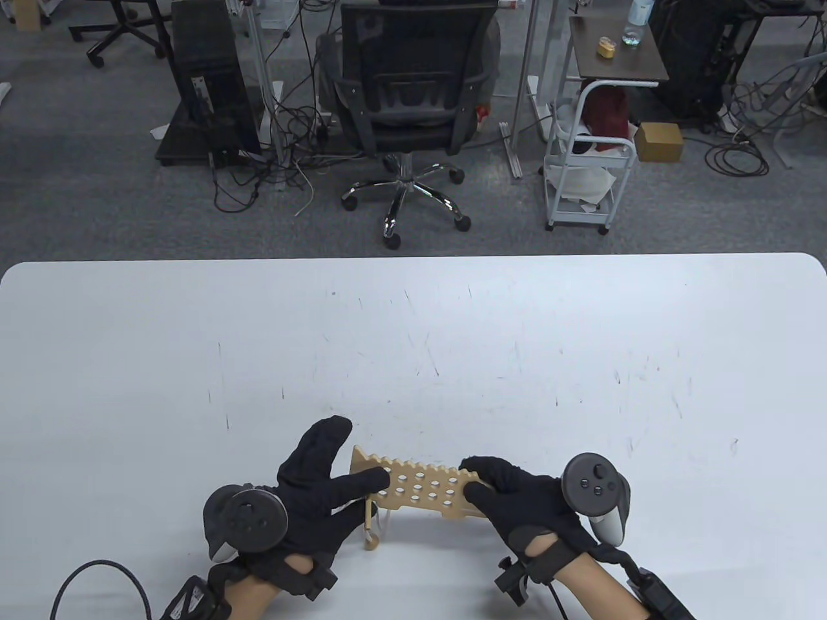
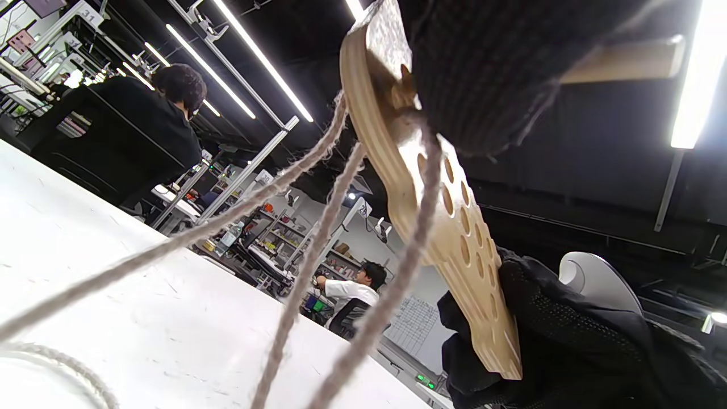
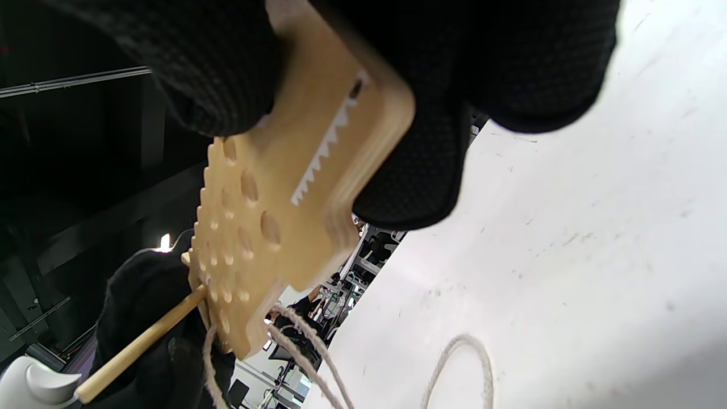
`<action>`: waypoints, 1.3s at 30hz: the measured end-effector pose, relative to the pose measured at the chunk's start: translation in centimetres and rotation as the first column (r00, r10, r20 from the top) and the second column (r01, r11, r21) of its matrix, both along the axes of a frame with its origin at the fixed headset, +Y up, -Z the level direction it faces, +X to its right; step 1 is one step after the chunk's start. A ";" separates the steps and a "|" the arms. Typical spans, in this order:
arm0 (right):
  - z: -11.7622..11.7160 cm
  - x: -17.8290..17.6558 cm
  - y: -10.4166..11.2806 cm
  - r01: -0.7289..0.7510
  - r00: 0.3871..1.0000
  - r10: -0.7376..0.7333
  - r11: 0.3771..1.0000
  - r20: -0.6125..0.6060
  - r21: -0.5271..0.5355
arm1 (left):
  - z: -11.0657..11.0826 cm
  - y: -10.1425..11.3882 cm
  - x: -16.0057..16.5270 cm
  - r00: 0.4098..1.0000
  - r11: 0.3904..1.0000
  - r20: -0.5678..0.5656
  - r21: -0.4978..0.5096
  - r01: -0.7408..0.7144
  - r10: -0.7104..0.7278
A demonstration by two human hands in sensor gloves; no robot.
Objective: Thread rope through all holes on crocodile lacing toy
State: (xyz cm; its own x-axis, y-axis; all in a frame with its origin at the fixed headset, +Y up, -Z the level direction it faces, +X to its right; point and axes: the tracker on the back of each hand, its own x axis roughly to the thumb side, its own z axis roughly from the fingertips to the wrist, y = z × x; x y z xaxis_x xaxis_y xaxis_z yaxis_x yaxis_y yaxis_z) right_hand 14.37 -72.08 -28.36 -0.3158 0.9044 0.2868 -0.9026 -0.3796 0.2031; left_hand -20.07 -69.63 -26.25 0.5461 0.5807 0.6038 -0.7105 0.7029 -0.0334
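Right hand [image 1: 517,494] pinches the crocodile lacing toy [image 1: 420,491] by its toothed snout, lower centre of frame. Left hand [image 1: 323,484] grips the wooden needle [image 1: 369,520]. Recommend drawing the rope [image 2: 318,238] taut before the next hole. Toy's long axis runs left-right, snout rightward.

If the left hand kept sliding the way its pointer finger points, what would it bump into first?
The left hand already touches the crocodile lacing toy. Going on rightwards along it, it would probably meet the right hand gripping the other end.
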 end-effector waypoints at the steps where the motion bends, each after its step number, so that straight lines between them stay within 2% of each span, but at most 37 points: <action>1: 0.0 0.0 0.0 -0.003 1.000 0.003 1.000 0.000 0.002 | 0.0 0.0 0.0 1.000 1.000 -0.002 0.001 -0.001 0.001; 16: -0.2 0.4 0.0 -0.045 0.998 0.045 0.999 0.052 0.007 | -0.2 0.0 -0.5 0.999 0.999 -0.018 -0.020 -0.051 0.050; 39: -1.3 2.7 0.1 -0.009 0.991 0.011 1.000 0.137 -0.016 | -1.4 0.2 -4.1 0.967 0.998 -0.248 -0.011 -0.062 0.058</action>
State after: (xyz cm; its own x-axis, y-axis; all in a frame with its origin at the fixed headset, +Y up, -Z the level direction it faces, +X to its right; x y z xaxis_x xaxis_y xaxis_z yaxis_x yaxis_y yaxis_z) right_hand 17.07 -71.96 -29.68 -0.3599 0.9051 0.2263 -0.9186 -0.3863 0.0838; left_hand -24.12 -69.45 -27.65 0.6411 0.6267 0.4430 -0.7391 0.6596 0.1365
